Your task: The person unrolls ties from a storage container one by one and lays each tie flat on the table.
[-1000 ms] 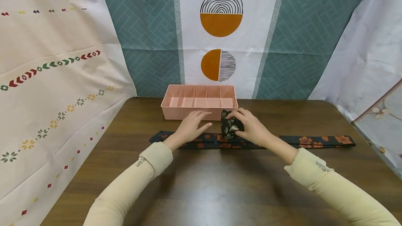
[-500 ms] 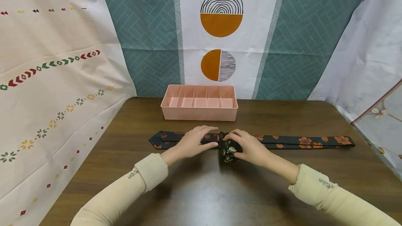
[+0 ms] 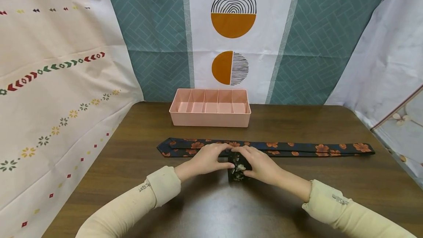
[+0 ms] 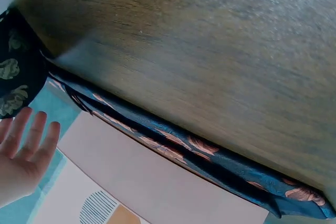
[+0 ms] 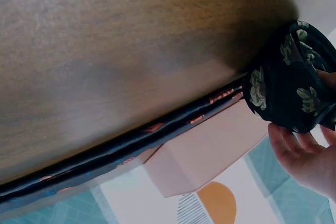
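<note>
A rolled-up necktie [image 3: 238,168], dark with cream flowers, is between my two hands near the middle of the table. The right hand [image 3: 259,164] grips it from the right, fingers curved over the top and thumb on the near side. From the left, the left hand [image 3: 209,159] has fingertips and thumb on the roll. In the right wrist view the roll [image 5: 283,90] shows its layered coil, with fingers and a thumb at its edge. Behind it, a flat, folded dark-blue necktie [image 3: 314,149] with orange flowers stretches sideways; the hands partly cover it.
A pink organizer box [image 3: 210,119] with several compartments stands at the back of the brown wooden table [image 3: 138,194]. Patterned cloths [image 3: 158,47] hang behind and at both sides.
The right hand has brought the rolled necktie from in front of the pink box toward the near side of the flat necktie. The left hand has moved nearer and now touches the roll.
</note>
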A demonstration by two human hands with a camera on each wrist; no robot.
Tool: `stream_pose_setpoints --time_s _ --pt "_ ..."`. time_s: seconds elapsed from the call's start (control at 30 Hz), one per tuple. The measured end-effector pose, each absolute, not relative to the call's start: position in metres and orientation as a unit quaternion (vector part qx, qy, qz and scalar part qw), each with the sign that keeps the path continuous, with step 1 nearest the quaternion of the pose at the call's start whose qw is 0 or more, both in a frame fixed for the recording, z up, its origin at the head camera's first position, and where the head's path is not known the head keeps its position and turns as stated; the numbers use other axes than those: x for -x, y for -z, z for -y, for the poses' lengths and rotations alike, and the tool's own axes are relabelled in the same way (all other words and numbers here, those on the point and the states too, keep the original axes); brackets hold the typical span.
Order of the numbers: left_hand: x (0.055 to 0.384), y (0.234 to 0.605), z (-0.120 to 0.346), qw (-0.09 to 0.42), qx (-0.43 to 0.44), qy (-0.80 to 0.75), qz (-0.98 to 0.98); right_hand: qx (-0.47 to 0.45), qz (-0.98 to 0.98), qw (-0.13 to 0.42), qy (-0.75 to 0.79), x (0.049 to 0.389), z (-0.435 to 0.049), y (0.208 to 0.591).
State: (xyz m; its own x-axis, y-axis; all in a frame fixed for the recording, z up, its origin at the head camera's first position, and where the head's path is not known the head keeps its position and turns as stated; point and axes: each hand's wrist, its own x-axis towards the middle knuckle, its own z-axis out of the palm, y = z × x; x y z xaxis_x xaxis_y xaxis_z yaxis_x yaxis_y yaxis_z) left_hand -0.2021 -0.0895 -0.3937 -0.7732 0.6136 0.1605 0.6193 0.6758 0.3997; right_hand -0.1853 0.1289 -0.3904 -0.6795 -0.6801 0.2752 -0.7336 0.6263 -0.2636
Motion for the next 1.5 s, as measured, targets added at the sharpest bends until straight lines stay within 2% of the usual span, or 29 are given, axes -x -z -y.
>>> stream_pose_setpoints --time_s 0.33,0.57,0.67,0.87,1.1,1.33,1.5 --pt "0.203 0.395 0.093 -0.003 0.339 0.237 0.91 -0.371 0.908 0.074 -0.183 0.184 -0.13 0.396" --pt "0.207 0.39 0.101 -0.056 0.386 0.211 0.896 -0.373 0.907 0.058 -0.184 0.183 -0.134 0.394" --pt "0.209 0.39 0.105 -0.062 0.412 0.18 0.891 -0.381 0.906 0.048 -0.179 0.183 -0.137 0.394" --pt "0.208 0.389 0.11 -0.055 0.447 0.086 0.889 -0.414 0.897 0.048 -0.145 0.189 -0.142 0.392" --pt "0.203 0.396 0.109 -0.054 0.474 0.013 0.879 -0.408 0.902 0.037 -0.137 0.19 -0.146 0.391" --pt "0.195 0.408 0.102 -0.006 0.48 -0.014 0.877 -0.435 0.889 0.1 -0.099 0.19 -0.147 0.392" --pt "0.194 0.412 0.1 0.021 0.467 -0.037 0.883 -0.458 0.878 0.118 -0.071 0.193 -0.147 0.392"
